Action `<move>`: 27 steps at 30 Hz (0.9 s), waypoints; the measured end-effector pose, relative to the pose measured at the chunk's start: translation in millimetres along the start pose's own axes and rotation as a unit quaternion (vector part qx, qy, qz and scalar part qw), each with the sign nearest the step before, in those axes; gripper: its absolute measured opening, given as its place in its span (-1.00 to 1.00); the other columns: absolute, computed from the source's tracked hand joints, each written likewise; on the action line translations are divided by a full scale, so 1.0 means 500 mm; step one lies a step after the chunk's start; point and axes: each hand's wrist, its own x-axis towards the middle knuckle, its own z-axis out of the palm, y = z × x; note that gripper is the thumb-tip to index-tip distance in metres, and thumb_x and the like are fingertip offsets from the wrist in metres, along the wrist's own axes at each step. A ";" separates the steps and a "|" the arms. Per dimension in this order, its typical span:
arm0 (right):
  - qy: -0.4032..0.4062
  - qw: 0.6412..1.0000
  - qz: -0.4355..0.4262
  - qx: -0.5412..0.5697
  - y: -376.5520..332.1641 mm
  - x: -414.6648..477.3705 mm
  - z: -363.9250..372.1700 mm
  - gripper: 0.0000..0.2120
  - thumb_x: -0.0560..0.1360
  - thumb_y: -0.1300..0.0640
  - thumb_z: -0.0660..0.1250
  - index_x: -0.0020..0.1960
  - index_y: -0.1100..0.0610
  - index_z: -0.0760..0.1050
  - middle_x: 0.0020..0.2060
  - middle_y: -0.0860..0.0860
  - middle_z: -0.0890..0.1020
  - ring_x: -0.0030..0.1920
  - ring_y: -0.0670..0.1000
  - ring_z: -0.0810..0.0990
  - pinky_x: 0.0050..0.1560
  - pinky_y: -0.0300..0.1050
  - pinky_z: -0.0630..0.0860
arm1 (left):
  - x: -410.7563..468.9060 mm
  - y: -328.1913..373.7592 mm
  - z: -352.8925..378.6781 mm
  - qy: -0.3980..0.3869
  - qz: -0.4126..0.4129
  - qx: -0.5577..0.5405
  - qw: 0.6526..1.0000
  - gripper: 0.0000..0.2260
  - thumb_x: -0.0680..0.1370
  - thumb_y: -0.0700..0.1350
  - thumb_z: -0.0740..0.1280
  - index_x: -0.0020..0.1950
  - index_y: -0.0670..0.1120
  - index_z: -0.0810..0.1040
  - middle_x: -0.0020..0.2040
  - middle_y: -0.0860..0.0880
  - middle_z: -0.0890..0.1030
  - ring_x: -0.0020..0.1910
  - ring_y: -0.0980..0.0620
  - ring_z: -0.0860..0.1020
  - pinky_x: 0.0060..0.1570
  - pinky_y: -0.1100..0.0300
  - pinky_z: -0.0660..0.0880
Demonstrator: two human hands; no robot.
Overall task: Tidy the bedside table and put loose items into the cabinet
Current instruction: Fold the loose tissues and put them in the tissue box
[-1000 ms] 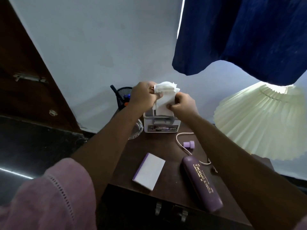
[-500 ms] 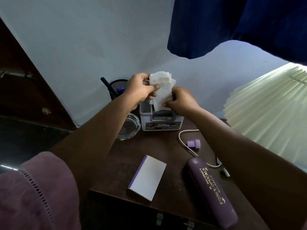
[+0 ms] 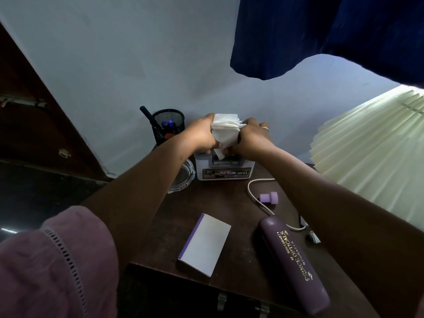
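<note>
Bedside table point(image 3: 231, 204), layout as I stand.
Holder box point(image 3: 224, 171) at back, pen cup point(image 3: 168, 126) left behind it, ashtray point(image 3: 182, 177) left beside; notepad point(image 3: 205, 244) front centre, glasses case point(image 3: 293, 262) front right, lamp point(image 3: 371, 152) right.

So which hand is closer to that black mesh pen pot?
Left. The left hand grips the tissue just beside the pen pot; the right hand is beyond the tissue.

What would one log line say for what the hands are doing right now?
left hand: gripping tissue | right hand: gripping tissue | tissue: above white holder | glasses case: on table
</note>
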 end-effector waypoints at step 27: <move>0.081 0.996 -0.006 0.021 0.013 0.005 0.011 -0.63 0.44 0.01 0.36 0.17 0.18 0.52 0.11 0.15 0.46 0.11 0.27 0.50 -0.01 0.01 0.48 | -0.005 -0.007 0.026 0.101 0.076 0.182 0.975 -0.38 0.43 -0.14 0.41 0.38 -0.03 0.15 0.07 -0.20 0.56 0.02 -0.25 0.55 -0.05 -0.10 0.55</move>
